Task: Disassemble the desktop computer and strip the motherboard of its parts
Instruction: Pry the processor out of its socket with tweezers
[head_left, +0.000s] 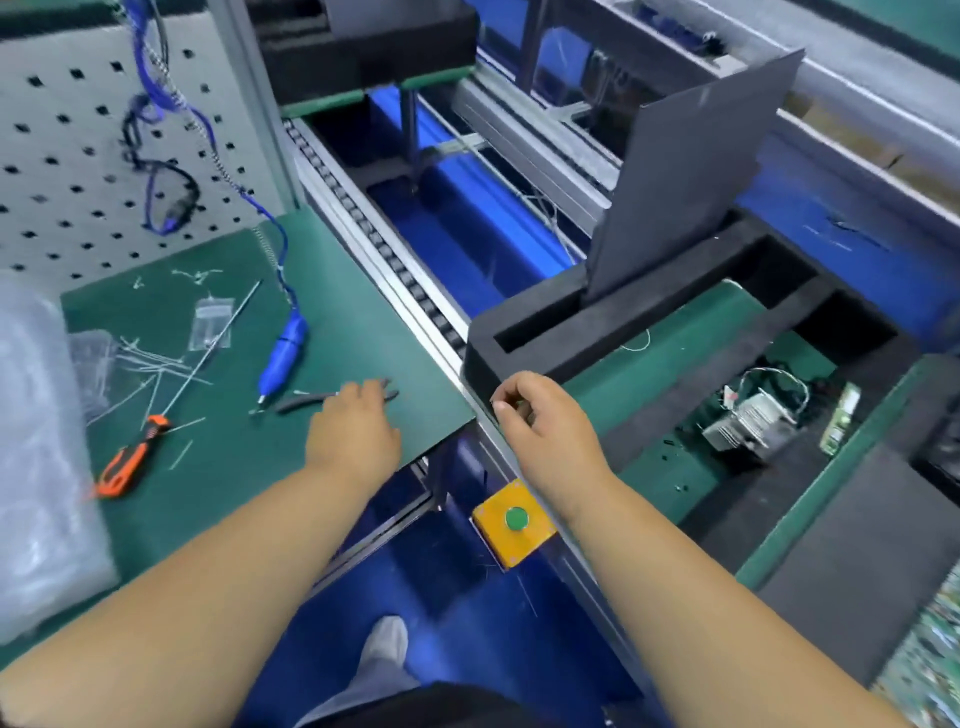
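My left hand (353, 428) reaches over the green mat (234, 467) and lies on black-handled pliers (293, 402), fingers fairly straight across their middle. My right hand (540, 431) hovers at the near corner of a black foam tray (519, 332), fingers curled inward; whether they hold anything is hidden. In the tray's recess lies a metal heatsink with wires (753, 421) beside a small green board (841, 421). A dark grey panel (691, 171) stands upright in the tray's far slot.
On the mat lie an orange-handled screwdriver (130, 457), a blue electric screwdriver (283, 353) on a coiled cord, and cut cable ties (150, 364). A roller rail (384, 249) separates mat and tray. A yellow box with a green button (514, 519) sits below my right wrist.
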